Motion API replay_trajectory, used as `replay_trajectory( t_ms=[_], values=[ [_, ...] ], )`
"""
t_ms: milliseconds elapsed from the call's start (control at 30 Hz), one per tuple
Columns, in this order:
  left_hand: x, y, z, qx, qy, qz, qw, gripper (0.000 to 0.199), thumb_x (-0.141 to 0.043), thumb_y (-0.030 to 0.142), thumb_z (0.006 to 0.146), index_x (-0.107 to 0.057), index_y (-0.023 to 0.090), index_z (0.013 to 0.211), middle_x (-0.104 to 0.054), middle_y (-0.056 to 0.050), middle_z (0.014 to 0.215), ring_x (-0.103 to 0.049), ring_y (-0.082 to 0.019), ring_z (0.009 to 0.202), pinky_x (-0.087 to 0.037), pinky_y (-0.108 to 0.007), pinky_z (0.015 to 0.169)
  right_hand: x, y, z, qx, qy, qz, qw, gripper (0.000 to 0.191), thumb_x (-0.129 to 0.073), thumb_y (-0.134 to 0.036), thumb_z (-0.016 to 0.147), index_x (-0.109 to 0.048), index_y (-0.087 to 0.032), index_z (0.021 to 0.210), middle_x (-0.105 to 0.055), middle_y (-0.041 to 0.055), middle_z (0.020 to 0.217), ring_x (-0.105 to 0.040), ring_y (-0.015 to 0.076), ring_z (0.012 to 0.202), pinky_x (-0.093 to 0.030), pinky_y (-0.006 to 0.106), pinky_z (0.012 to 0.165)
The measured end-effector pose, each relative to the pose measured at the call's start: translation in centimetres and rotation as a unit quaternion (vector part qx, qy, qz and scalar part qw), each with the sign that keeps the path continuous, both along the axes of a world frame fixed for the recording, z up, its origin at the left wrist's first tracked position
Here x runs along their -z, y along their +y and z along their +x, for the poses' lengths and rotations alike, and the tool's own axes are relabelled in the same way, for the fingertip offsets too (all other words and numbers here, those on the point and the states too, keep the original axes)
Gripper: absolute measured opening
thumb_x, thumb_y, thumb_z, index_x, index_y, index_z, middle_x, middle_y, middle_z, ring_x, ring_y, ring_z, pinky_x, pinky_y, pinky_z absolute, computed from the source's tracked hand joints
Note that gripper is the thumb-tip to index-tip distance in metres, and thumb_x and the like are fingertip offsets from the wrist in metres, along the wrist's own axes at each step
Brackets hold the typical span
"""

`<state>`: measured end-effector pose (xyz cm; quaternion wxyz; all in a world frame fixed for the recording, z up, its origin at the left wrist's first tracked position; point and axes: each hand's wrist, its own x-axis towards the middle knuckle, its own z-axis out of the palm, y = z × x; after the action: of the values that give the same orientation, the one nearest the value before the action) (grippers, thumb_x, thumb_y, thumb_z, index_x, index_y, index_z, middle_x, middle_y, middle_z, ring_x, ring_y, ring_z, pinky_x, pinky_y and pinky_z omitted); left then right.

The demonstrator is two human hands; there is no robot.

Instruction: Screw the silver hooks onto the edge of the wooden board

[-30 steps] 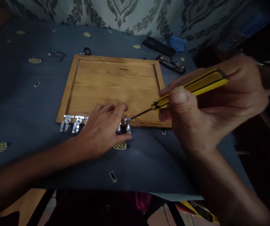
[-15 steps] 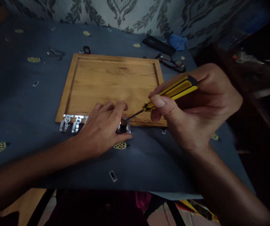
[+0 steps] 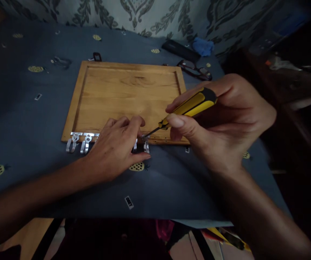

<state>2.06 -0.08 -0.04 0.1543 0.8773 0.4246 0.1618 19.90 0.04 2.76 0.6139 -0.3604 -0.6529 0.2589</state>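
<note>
A wooden board point(image 3: 128, 94) with a raised frame lies on the table. Along its near edge runs a silver metal hook rail point(image 3: 88, 137), its hooks overhanging the edge. My left hand point(image 3: 117, 144) is closed over the rail's middle, fingers curled on the board and thumb by the rightmost hook; part of the rail is hidden beneath it. In my right hand point(image 3: 220, 122) is a yellow and black screwdriver point(image 3: 190, 104), pinched between thumb and fingers. It tilts down to the left, with its tip at the rail's right end. Whether a screw sits under the tip is too small to tell.
Behind the board lie eyeglasses point(image 3: 195, 69), a dark case point(image 3: 181, 50) and a blue cloth point(image 3: 203, 47). A small dark loop point(image 3: 97, 56) shows at the board's far edge. Further left is a small metal piece point(image 3: 60, 62). A blue patterned cloth point(image 3: 22, 126) covers the table.
The screwdriver handle has turned slightly in my right hand, while its tip stays at the rail's right end. The whole view has shifted a little; my left hand keeps its place on the rail.
</note>
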Motion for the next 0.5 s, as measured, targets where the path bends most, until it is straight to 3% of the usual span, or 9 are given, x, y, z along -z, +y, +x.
replay_trajectory(
  t_ms=[133, 300, 500],
  values=[
    [0.03, 0.08, 0.01, -0.003, 0.000, 0.002, 1.000, 0.058, -0.081, 0.041, 0.075, -0.048, 0.016, 0.114, -0.068, -0.007, 0.104, -0.062, -0.030, 0.102, -0.043, -0.043, 0.086, 0.40, 0.00, -0.07, 0.063, 0.000, 0.034, 0.997, 0.023, -0.085, -0.030, 0.071, -0.064, -0.023, 0.077, -0.064, -0.0023, 0.073, -0.052, 0.0108, 0.050, -0.040, 0.028, 0.042],
    [0.06, 0.14, -0.07, -0.002, -0.003, -0.016, 1.000, 0.057, -0.081, 0.041, 0.075, -0.047, 0.018, 0.114, -0.070, -0.004, 0.102, -0.061, -0.030, 0.105, -0.042, -0.043, 0.087, 0.03, 0.04, 0.10, 0.193, -0.009, 0.082, 0.978, 0.029, -0.082, -0.045, 0.072, -0.061, -0.026, 0.078, -0.058, 0.0004, 0.070, -0.049, 0.0157, 0.057, -0.036, 0.033, 0.057],
    [-0.18, 0.04, 0.03, -0.007, -0.004, -0.023, 1.000, 0.055, -0.081, 0.041, 0.074, -0.047, 0.018, 0.112, -0.068, -0.007, 0.108, -0.062, -0.029, 0.103, -0.043, -0.043, 0.087, 0.30, 0.25, 0.04, 0.079, 0.009, 0.071, 0.994, 0.034, -0.087, -0.034, 0.069, -0.055, -0.025, 0.079, -0.063, -0.0009, 0.074, -0.042, 0.0111, 0.047, -0.028, 0.027, 0.042]
  ],
)
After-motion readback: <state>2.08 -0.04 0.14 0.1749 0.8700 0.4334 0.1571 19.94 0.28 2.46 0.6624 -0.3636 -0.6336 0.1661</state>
